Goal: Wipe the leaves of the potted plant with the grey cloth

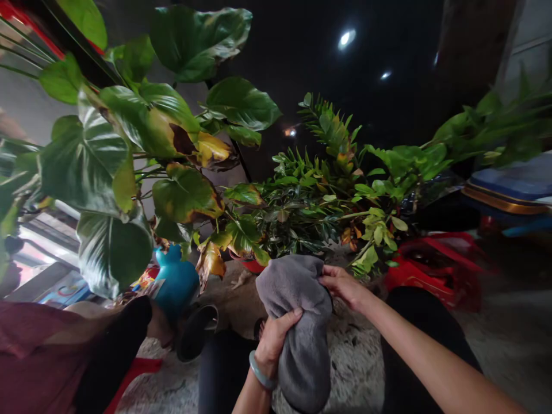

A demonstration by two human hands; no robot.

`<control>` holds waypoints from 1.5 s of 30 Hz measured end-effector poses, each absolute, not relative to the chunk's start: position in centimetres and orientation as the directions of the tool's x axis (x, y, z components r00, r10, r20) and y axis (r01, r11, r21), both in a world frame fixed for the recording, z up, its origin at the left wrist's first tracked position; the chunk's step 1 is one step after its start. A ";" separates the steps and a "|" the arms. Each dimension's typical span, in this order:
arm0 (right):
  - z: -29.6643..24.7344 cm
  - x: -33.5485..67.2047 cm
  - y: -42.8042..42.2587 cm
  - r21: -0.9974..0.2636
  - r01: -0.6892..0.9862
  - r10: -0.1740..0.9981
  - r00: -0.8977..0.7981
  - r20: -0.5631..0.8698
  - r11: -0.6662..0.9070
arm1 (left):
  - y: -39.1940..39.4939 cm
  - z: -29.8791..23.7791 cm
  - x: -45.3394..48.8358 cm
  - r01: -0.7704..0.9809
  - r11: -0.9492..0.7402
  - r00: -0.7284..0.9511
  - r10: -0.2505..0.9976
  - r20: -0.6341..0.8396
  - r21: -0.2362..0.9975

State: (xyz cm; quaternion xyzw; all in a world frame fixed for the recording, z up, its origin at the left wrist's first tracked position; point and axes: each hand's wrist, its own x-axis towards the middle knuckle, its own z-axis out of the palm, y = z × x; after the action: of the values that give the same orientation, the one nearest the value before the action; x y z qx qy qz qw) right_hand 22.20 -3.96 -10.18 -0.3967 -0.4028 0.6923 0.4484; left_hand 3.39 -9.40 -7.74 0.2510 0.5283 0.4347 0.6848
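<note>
The left hand (276, 339), a pale green, smooth ring bangle (261, 371) at its wrist, grips the middle of a grey, bunched, plush-fabric cloth (291, 284); the right hand (342, 286) pinches its upper edge. The cloth looks light, soft, floppy and hardly fragile, best held by its gathered middle and an edge. Left of the left hand stands a turquoise, rounded, shiny vessel (176, 286); beyond the right hand, a red, crumpled, plastic-looking bag (425, 270).

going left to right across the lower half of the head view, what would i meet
Maroon cloth → turquoise container → left hand → right hand, both hands on the grey cloth → red bag.
</note>
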 end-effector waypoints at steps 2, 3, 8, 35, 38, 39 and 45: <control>-10.2 21.4 -4.3 -0.934 -0.288 0.962 -0.234 -0.143 -0.210 | -9.7 -7.7 4.3 -0.330 0.510 0.119 0.858 -0.500 0.795; -10.2 20.9 -4.5 -0.941 -0.281 0.967 -0.220 -0.127 -0.187 | -9.7 -7.7 4.7 -0.326 0.513 0.140 0.857 -0.496 0.795; -10.3 19.9 -4.9 -0.956 -0.258 0.976 -0.202 -0.086 -0.138 | -9.4 -8.4 5.5 -0.348 0.519 0.173 0.854 -0.490 0.781; -9.4 25.8 3.4 -0.853 -0.504 0.895 0.309 -0.321 -0.132 | -3.2 2.5 5.1 -0.135 0.193 0.088 0.979 -0.183 0.972; -9.8 25.4 2.5 -0.838 -0.525 0.915 0.247 -0.320 -0.151 | -1.1 3.2 7.6 -0.270 0.204 0.051 0.979 -0.198 0.941; -9.9 25.4 2.1 -0.835 -0.527 0.921 0.225 -0.320 -0.161 | -1.0 2.4 8.3 -0.304 0.265 0.078 0.964 -0.254 0.915; -10.5 25.8 0.9 -0.838 -0.460 0.914 0.120 -0.387 -0.294 | -3.7 -2.6 8.2 -0.030 0.464 0.299 0.849 -0.435 0.885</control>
State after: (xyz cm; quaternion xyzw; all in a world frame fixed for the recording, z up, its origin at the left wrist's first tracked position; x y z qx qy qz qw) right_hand 25.78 0.89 -10.50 -0.5073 -0.2239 0.6243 0.5503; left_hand 8.16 -3.74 -2.58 0.4096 0.5003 0.3167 0.6940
